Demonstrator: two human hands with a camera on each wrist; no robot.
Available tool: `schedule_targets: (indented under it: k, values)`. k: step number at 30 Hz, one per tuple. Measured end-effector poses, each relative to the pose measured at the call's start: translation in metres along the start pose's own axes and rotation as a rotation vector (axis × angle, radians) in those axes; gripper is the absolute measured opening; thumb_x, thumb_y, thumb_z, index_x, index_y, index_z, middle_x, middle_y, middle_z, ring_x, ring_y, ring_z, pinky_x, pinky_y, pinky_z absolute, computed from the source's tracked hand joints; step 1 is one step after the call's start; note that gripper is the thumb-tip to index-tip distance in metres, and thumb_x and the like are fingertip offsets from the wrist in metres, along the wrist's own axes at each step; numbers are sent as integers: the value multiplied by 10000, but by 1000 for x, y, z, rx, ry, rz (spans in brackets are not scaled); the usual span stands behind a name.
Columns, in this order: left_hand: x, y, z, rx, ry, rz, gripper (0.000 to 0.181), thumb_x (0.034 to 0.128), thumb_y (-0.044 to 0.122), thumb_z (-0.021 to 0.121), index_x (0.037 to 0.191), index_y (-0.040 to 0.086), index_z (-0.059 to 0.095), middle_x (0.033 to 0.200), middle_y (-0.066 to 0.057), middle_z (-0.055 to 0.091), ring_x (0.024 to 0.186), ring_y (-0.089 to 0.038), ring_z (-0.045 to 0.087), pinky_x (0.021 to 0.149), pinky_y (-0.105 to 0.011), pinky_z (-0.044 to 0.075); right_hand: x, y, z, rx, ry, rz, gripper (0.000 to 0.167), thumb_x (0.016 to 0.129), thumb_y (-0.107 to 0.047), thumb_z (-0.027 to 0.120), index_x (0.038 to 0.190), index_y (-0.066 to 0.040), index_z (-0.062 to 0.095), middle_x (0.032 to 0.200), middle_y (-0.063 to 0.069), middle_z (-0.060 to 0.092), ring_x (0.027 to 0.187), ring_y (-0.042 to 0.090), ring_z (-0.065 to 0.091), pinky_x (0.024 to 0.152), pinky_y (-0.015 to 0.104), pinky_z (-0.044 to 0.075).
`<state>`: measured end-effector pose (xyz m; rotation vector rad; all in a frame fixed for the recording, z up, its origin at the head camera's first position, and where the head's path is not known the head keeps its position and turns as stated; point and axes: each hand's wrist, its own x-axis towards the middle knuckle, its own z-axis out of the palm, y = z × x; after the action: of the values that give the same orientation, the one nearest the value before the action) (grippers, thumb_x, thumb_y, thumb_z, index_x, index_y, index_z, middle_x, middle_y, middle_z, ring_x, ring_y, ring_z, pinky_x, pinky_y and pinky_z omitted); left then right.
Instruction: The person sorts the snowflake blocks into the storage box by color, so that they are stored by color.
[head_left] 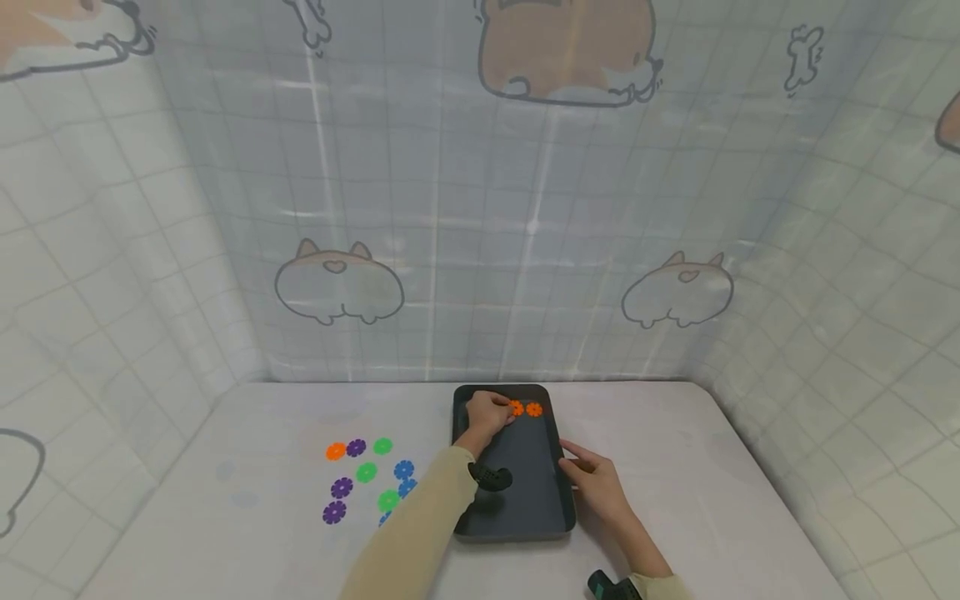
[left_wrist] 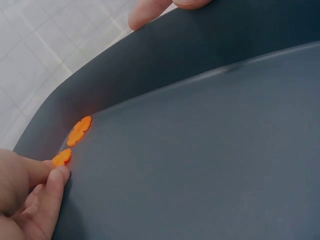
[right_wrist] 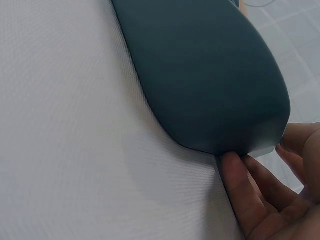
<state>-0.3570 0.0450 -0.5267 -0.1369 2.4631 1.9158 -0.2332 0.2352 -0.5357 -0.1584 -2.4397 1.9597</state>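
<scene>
A dark grey rectangular tray (head_left: 525, 492) lies on the white tabletop. Inside its far end, my left hand (head_left: 487, 412) pinches an orange flower-shaped disc (left_wrist: 62, 157) between thumb and finger, near the tray floor. Close beside it, a second orange disc (head_left: 534, 409) lies in the tray near the far right corner. My right hand (head_left: 597, 486) touches the outside of the tray's right wall with its fingertips, some at the rim and one low on the wall (right_wrist: 210, 100). In the left wrist view only a few of its fingertips (left_wrist: 147, 12) show over the rim.
To the left of the tray, several flat flower-shaped discs lie scattered: an orange disc (head_left: 336, 451), purple ones (head_left: 334, 512), green ones (head_left: 366, 472) and blue ones (head_left: 404, 470). My left sleeve (head_left: 416, 517) partly covers this group. A patterned curtain (head_left: 480, 200) encloses the table.
</scene>
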Motion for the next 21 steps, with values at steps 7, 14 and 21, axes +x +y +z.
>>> schedule_targets:
  k: [7, 14, 21]
  values:
    - [0, 2, -3, 38, -49, 17, 202, 826, -52, 696, 1025, -67, 717, 893, -153, 682, 705, -209, 701, 609, -269, 572, 0, 1, 0, 1, 4, -3, 404, 927, -160, 673, 1318, -75, 615, 1104, 177, 672, 946, 266, 661, 738, 383, 569]
    - [-2, 4, -6, 240, -48, 63, 298, 750, 56, 812, 1037, 11, 747, 938, -120, 692, 674, -168, 666, 609, -293, 561, 0, 1, -1, -5, -2, -2, 416, 922, -178, 682, 1320, -76, 614, 1103, 178, 671, 920, 262, 667, 728, 375, 569]
    - [3, 0, -3, 144, -40, 29, 266, 744, 5, 817, 999, -17, 747, 864, -146, 684, 593, -161, 683, 552, -271, 563, 0, -2, -1, -11, -9, 8, 419, 929, -182, 673, 1330, -77, 606, 1107, 185, 669, 914, 267, 672, 736, 385, 569]
